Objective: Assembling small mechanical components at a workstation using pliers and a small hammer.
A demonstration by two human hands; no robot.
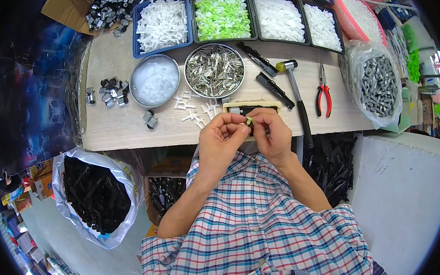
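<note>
Green clip (249,120) sits pinched between our left hand (222,137) and right hand (272,134), both closed on it just above the near edge of the bench (123,128). Along the far edge stand a blue tray (161,24) of white parts and a black tray (222,16) of green ones. Two round tins hold clear bits (154,81) and metal pins (214,70). A clear bag (375,82) of grey parts slumps at right. Below left, on the floor, a white sack (95,193) gapes with black pieces. The bench is pale wood.
</note>
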